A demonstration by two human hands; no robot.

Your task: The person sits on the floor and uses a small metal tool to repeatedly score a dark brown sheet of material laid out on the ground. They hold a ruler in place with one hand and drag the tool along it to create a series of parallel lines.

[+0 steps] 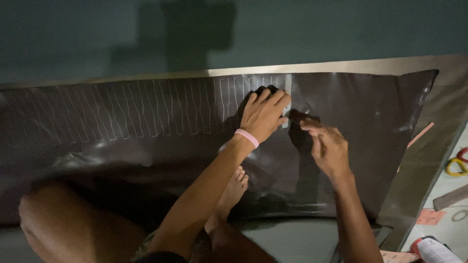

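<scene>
Kneeling over a dark glossy sheet, I am logging what lies before me from left to right. Item one: rows of pale traced outlines, wavy and upright, running along the sheet's far edge and ending at my hands. Item two: my left hand, a pink wristband at the wrist, is lying flat with fingers spread and pressing a narrow pale template strip onto the sheet. The strip's long axis is running away from me, crosswise to the row of outlines, and it is sitting just past my left fingertips, so the left hand is the nearer one. Item three: my right hand is hovering just beside the strip's near end, fingers pinched together; whether it is gripping a marking tool I cannot tell. Item four: yellow-handled scissors and pink paper scraps, lying well apart at the far right.
</scene>
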